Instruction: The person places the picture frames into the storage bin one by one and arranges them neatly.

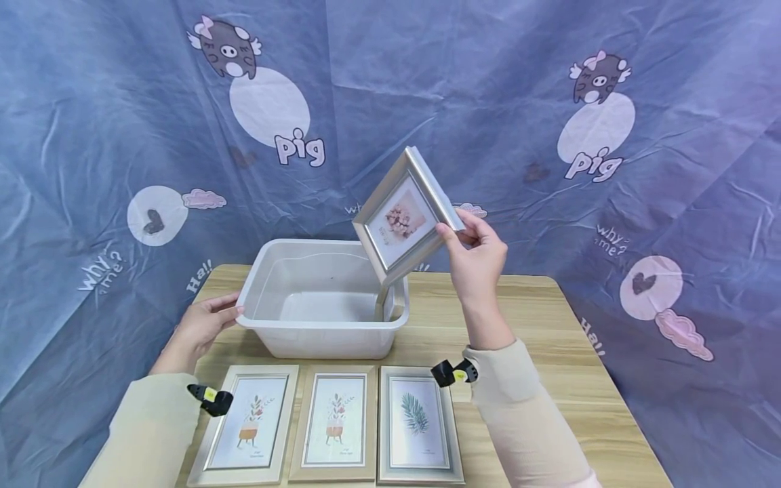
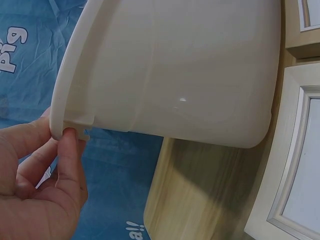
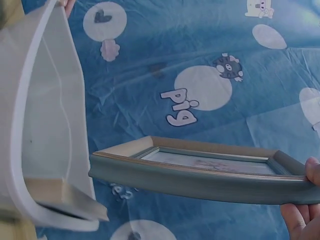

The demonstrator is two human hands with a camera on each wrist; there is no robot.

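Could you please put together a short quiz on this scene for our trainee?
1. How many picture frames lie on the table in front of the bin?
2. True or false: the left hand is holding a picture frame.
3. What is pictured in the raised frame that the right hand holds?

Key:
1. Three.
2. False; it grips the bin.
3. Pink flowers.
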